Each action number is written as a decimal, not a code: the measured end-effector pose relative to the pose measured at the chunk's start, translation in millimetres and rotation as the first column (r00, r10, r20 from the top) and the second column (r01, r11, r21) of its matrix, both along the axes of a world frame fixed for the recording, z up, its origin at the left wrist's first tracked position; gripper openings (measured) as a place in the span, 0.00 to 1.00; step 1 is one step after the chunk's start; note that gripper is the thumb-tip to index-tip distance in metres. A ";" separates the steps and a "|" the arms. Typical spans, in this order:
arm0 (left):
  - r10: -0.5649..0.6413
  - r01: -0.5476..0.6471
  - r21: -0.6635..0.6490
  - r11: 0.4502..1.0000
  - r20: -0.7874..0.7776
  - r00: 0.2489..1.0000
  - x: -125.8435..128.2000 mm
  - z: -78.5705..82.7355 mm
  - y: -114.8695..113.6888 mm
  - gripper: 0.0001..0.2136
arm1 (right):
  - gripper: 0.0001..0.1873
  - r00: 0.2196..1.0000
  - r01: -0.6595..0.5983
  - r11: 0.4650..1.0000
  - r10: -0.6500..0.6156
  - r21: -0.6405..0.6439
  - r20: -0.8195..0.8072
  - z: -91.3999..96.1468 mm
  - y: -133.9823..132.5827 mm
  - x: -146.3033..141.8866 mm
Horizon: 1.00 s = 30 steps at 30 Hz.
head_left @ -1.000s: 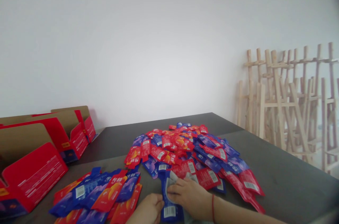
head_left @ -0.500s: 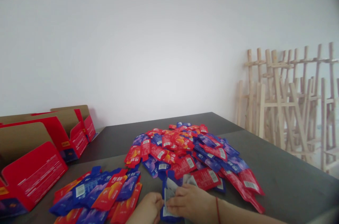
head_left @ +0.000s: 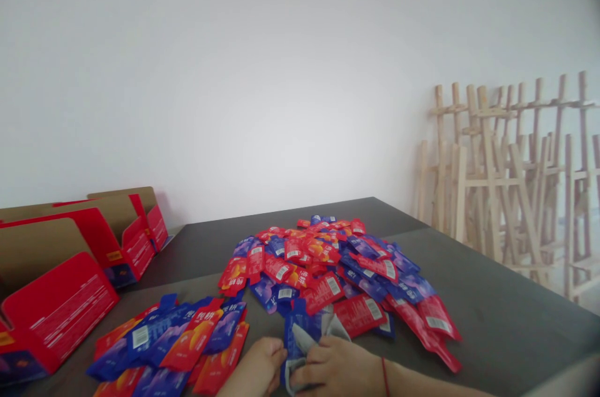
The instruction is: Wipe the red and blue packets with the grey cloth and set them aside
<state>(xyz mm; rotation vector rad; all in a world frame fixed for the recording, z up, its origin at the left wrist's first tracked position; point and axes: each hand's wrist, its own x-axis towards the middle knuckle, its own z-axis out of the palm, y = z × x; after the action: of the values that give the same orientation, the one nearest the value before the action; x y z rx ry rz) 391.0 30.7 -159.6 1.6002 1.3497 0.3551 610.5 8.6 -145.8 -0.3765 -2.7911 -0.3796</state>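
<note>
Pale wall (head_left: pixel 281 72) behind a dark tabletop (head_left: pixel 497 316); wooden easels (head_left: pixel 487 184) stand beyond the right table edge; at the near side, the left hand (head_left: pixel 260 362) pinches the left long edge of a blue pouch (head_left: pixel 307 323) between thumb and fingers; the pouch lies flat, immediately right of that pinch, long axis pointing away from the person, narrow neck at the far end; the right hand (head_left: pixel 340 366) (red cord (head_left: pixel 385 377) at its wrist) lies over the pouch's near right part, fingers bent onto a grey cloth (head_left: pixel 304 341); whether those fingers pinch the cloth or only press it cannot be told; both hands touch the work, the left at the edge, the right across the face; just beyond the neck, the large pouch pile (head_left: pixel 319 251) limits forward travel; to the left, a smaller pouch group (head_left: pixel 187 334) lies near the left hand; farther left, red cartons (head_left: pixel 60 316) stand with openings upward; sideways room is widest to the right, where tabletop surface extends from the pile to the slanting right edge
</note>
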 end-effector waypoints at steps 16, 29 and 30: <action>0.004 -0.003 -0.026 1.000 0.020 1.000 0.5 -8.9 3.2 0.26 | 0.17 0.912 0.410 0.903 -0.401 -0.130 0.090 -7.2 28.7 5.3; 0.054 -0.052 0.069 0.996 -0.033 0.998 -3.7 2.1 -0.2 0.22 | 0.10 0.988 0.094 0.978 -0.114 -0.189 -0.102 -25.4 13.3 27.7; 0.072 -0.067 0.096 0.993 -0.044 0.996 -9.5 6.5 -0.2 0.22 | 0.11 0.982 0.111 0.974 -0.138 -0.199 -0.130 -30.5 15.2 26.7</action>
<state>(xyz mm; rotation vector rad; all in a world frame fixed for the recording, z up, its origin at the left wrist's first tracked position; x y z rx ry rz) 381.5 30.5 -153.1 1.6512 1.4459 0.4315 637.3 23.8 -176.3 -0.6004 -2.6774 -0.1059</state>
